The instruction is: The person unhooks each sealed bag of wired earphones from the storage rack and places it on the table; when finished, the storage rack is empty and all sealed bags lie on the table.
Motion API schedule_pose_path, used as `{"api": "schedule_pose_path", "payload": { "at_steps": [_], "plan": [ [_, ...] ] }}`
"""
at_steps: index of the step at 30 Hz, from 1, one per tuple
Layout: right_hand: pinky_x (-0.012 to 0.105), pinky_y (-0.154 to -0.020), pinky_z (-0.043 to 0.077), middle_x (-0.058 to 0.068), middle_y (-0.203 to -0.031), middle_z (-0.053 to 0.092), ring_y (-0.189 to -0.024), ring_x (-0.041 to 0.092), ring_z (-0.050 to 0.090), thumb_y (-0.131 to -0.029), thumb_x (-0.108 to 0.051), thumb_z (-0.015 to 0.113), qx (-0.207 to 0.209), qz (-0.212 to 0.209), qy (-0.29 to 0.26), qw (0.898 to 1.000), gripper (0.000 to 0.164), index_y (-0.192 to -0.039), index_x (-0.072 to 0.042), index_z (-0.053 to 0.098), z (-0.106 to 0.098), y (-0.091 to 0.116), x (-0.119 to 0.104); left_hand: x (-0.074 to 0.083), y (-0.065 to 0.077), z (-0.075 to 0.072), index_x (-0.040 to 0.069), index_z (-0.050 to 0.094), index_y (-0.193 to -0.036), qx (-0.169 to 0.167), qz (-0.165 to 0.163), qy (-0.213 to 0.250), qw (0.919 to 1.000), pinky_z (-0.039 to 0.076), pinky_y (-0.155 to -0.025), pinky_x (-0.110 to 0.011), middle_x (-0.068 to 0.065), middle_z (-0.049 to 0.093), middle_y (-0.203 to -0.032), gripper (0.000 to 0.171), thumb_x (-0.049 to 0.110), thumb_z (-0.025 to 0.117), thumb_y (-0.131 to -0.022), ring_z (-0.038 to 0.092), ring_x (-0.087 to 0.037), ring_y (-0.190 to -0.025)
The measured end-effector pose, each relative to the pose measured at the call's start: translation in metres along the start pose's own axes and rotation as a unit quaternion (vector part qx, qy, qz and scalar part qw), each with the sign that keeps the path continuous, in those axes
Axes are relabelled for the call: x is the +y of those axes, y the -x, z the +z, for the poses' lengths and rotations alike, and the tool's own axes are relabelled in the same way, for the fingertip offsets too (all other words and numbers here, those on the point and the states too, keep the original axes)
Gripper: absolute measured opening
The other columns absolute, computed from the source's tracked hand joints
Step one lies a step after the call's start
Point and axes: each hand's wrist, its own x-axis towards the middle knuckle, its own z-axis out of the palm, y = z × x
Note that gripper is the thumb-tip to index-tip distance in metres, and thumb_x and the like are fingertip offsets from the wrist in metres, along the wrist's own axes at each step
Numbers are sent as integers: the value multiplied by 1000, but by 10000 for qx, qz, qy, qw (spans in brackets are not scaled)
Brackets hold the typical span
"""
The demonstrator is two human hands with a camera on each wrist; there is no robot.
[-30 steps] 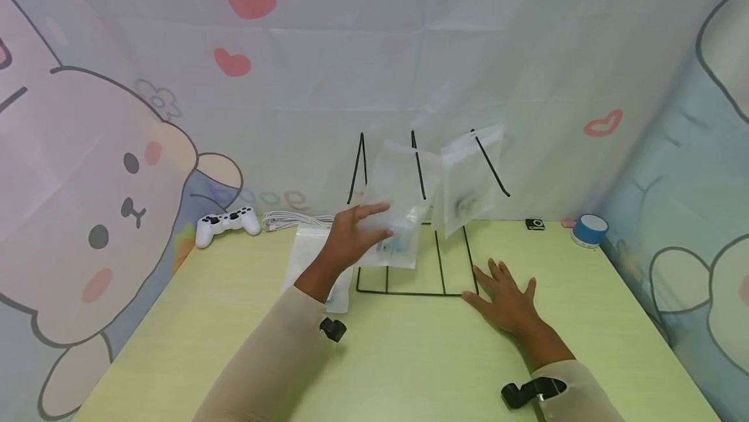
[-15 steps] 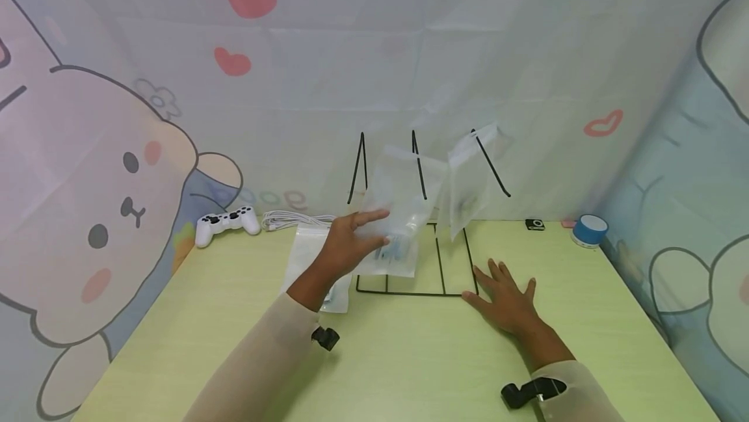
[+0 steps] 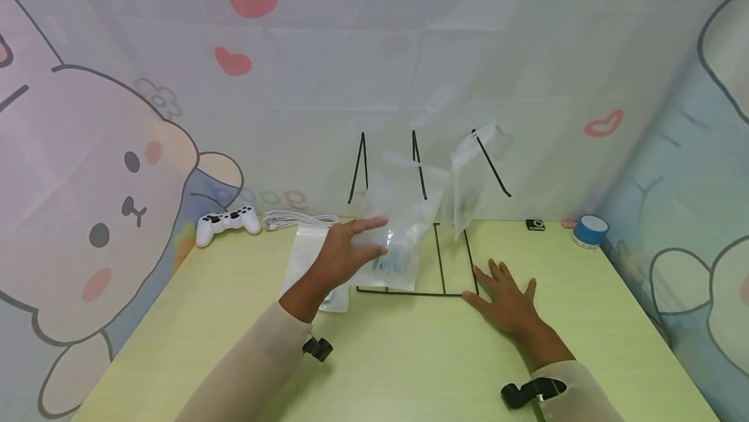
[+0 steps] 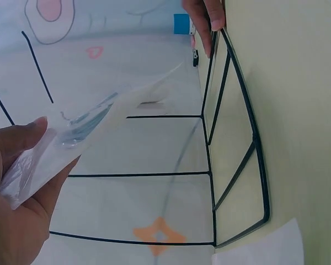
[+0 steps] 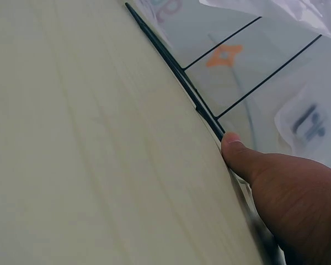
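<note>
My left hand (image 3: 345, 253) pinches a clear zip bag (image 3: 404, 214) with small bluish things in its lower part, the thumb on one face and fingers on the other. The bag's upper strip crosses the middle hook of a black wire rack (image 3: 409, 293). On the right hook hangs another zip bag (image 3: 471, 178), turned nearly edge-on, with something dark inside. My right hand (image 3: 506, 302) lies with fingers spread at the front right corner of the rack's base. In the right wrist view its thumb (image 5: 234, 152) touches the base wire.
A third zip bag (image 3: 304, 246) lies on the table, left of the rack and partly behind my left hand. At the back left are a white game controller (image 3: 228, 224) and a coiled white cable (image 3: 295, 219). A small black player (image 3: 535, 224) and blue-white round container (image 3: 590, 231) stand back right.
My left hand has drawn back slightly toward me and downward, bringing the bag's lower end lower. The bag on the right hook has swung narrower. My right hand stays put.
</note>
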Motion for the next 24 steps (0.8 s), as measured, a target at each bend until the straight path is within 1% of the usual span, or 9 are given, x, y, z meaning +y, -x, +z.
{"api": "schedule_pose_path", "payload": {
  "at_steps": [4,7,12,16,20,24],
  "plan": [
    [94,-115,-10,26,-180,22,-168,52,14,-107,-65,56,5,-9,-4,10000,82,-170,-15,42,1,0,1,4,7,0,18,74,-144,-104,-143,190,9997,51,-120,-55,-1,67,-155,54,9,86,-91,56,-27,-153],
    [93,-115,-10,26,-180,22,-168,52,13,-107,-66,56,9,-17,-22,10000,82,-170,-15,41,2,-1,2,6,11,1,17,75,-143,-127,-151,267,9994,52,-119,-55,-1,68,-154,55,7,86,-90,56,-27,-153],
    [93,-116,-11,26,-180,21,-168,52,13,-106,-67,56,-9,-21,-39,10000,83,-170,-15,41,2,-1,3,6,17,2,16,77,-140,-57,27,224,9997,48,-122,-52,-2,72,-149,53,5,86,-89,58,-26,-151],
    [93,-116,-11,26,-180,21,-168,52,12,-107,-68,55,-20,-21,-5,10000,83,-170,-16,40,2,-2,3,5,21,4,16,77,-139,-35,175,195,9997,51,-119,-50,-2,74,-146,52,5,86,-89,62,-26,-147],
    [93,-116,-10,25,-180,21,-169,52,13,-106,-68,54,-7,-33,23,10000,83,-170,-16,41,3,-2,4,5,26,6,17,78,-138,-84,206,219,9995,52,-115,-50,-1,74,-146,51,6,86,-89,63,-24,-145],
    [93,-116,-10,25,-180,21,-169,51,13,-107,-68,55,0,-54,-4,10000,83,-170,-16,41,3,-2,5,4,31,8,16,77,-139,-124,275,285,9991,50,-118,-52,-1,73,-148,50,7,86,-91,61,-25,-147]
  ]
}}
